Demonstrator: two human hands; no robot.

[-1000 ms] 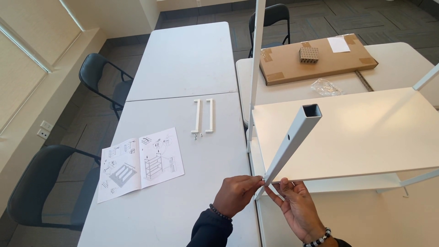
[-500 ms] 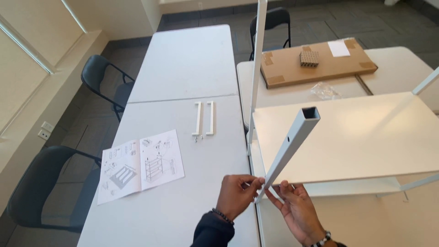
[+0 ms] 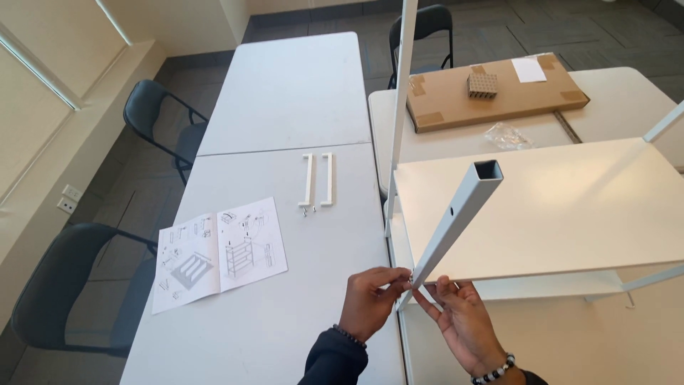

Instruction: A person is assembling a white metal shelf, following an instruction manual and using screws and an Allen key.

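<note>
The left hand (image 3: 370, 299) is pinching its fingertips together at the near, lower end of a white square metal tube (image 3: 456, 217); what they are pinching is too small to make out. The right hand (image 3: 463, 321) is lying just beside it, palm up and fingers loosely spread, touching the same end of the tube from the right without clenching on it. The tube is leaning from the hands up and away to the right, its open end showing at the top, and it is crossing in front of the near left corner of a white shelf panel (image 3: 563, 207).

That panel is sitting on a partly built white frame, with a tall white upright post (image 3: 400, 107) rising at its left edge. On the bench (image 3: 285, 93) to the left, an open instruction leaflet (image 3: 219, 253) is lying flat, and two short white bars (image 3: 318, 180) are lying side by side farther off. Far right, a flat cardboard box (image 3: 491, 93) is resting on another bench, with a clear plastic bag (image 3: 506, 135) just near of it. Two dark chairs (image 3: 160, 125) are standing along the left side.
</note>
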